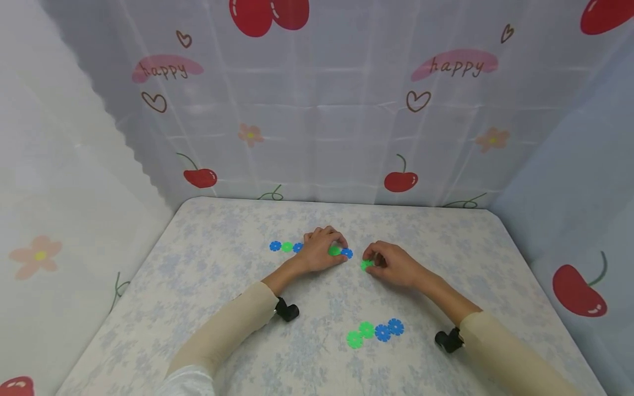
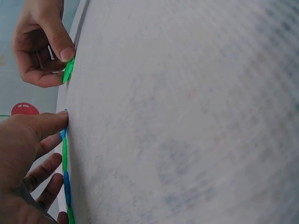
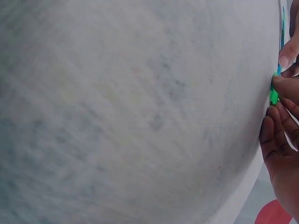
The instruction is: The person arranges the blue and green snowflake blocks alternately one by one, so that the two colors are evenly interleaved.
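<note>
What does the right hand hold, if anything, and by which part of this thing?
The right hand holds a green flower-shaped disc by its rim, between thumb and finger.

Green piece [image 2: 69, 70] held near blue-and-green row [image 2: 67, 189]

The right hand [image 2: 39, 44] pinches the piece, tilted, between thumb and fingers. Below it in view, the left hand [image 2: 21, 151] pinches the row's blue end piece [image 2: 63, 133], its other fingers spread alongside. Seen edge-on, the row alternates blue and green along the pale bench [image 2: 163, 116].
</note>
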Tool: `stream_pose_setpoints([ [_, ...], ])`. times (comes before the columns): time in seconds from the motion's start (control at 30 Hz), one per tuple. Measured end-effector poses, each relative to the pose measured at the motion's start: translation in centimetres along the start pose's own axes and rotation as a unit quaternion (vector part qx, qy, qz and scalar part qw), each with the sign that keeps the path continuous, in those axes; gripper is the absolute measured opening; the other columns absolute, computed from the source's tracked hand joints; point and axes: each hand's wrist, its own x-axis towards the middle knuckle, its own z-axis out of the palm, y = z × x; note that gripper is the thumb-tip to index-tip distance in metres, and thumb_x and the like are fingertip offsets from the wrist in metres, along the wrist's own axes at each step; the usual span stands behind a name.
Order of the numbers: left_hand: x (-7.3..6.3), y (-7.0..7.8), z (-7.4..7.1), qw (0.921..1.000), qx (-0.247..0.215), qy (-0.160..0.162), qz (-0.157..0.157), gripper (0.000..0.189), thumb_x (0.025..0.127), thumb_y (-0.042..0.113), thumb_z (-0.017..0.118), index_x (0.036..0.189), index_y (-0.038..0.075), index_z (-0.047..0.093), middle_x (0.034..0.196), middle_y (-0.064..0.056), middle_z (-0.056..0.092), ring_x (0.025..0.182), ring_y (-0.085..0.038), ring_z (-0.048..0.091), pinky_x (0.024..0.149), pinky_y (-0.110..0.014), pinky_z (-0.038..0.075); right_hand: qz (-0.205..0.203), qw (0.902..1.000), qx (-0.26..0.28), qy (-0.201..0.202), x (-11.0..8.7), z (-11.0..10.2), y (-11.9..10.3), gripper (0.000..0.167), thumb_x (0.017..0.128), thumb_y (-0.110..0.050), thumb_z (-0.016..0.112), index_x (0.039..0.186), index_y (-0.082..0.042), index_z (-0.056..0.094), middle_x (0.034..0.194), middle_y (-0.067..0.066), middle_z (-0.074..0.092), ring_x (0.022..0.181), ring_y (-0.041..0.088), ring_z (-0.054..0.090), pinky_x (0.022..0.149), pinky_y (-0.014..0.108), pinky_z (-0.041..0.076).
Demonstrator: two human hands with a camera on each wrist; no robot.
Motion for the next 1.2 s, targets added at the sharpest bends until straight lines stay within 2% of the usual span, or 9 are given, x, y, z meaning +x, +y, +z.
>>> stream_pose_setpoints([
  [0.33, 0.0, 0.2, 0.0, 1.0, -0.004, -0.007, -0.002, 0.024, 0.101, 0.038, 0.076, 0.122, 0.026, 0.073, 0.139, -0.001, 0.06, 0.129, -0.032, 0.05, 0.109, -0.061, 0.029, 0.008, 0.9999, -0.012, -0.005, 1.4, 0.1, 0.1, 0.02, 0.098, -0.014, 0.079, 0.116, -0.01, 0.071, 0.107, 0.004, 0.072, 0.083, 0.009, 0.06, 0.077, 0.027, 0.054],
  [0.63, 0.0, 0.1, 0.0, 1.0, 0.003, 0.0, -0.003, 0.023, 0.1, 0.039, 0.077, 0.12, 0.028, 0.073, 0.138, 0.0, 0.061, 0.127, -0.03, 0.051, 0.108, -0.061, 0.031, 0.01, 0.9998, -0.016, -0.001, 2.7, 0.3, 0.5, 0.019, 0.098, -0.015, 0.08, 0.115, -0.01, 0.072, 0.107, 0.006, 0.072, 0.083, 0.007, 0.06, 0.077, 0.028, 0.053],
  [1.2, 0.0, -0.1, 0.0, 1.0, 0.007, 0.001, -0.002, 0.024, 0.1, 0.04, 0.077, 0.12, 0.029, 0.073, 0.138, 0.0, 0.061, 0.13, -0.032, 0.051, 0.106, -0.06, 0.032, 0.013, 0.9988, -0.045, -0.015, 3.4, 0.2, 0.0, 0.018, 0.099, -0.015, 0.078, 0.116, -0.009, 0.074, 0.11, 0.007, 0.071, 0.085, 0.008, 0.062, 0.081, 0.031, 0.055],
])
